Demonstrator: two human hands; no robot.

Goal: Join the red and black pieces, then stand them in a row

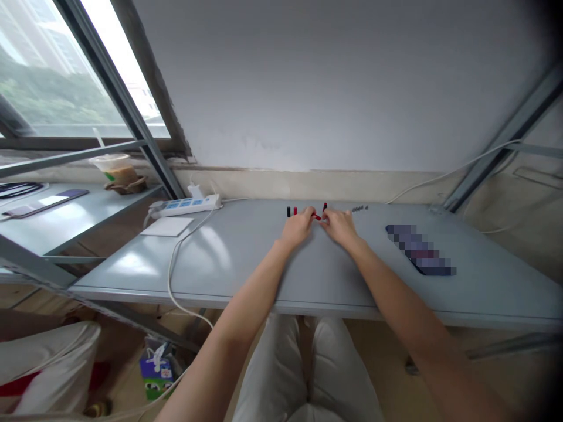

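My left hand (299,227) is closed in a pinch on a small red cylinder (316,217), which lies tilted between my two hands at the back of the grey table (321,275). Right beside it, the fingers of my right hand (341,227) are pressed together near the cylinder's other end; what they hold is too small to make out. Behind my left hand stand a black cylinder (288,211) and a red one (295,210). Another red cylinder with a dark part (325,206) rises just behind my right fingertips. Several tiny dark pieces (359,208) lie in a row to the right.
A pixelated dark flat object (420,251) lies on the right. At the left are a white power strip (189,204), a white flat square (167,227) and a cable (172,264) running over the front edge. A drink cup (121,171) stands on the neighbouring shelf.
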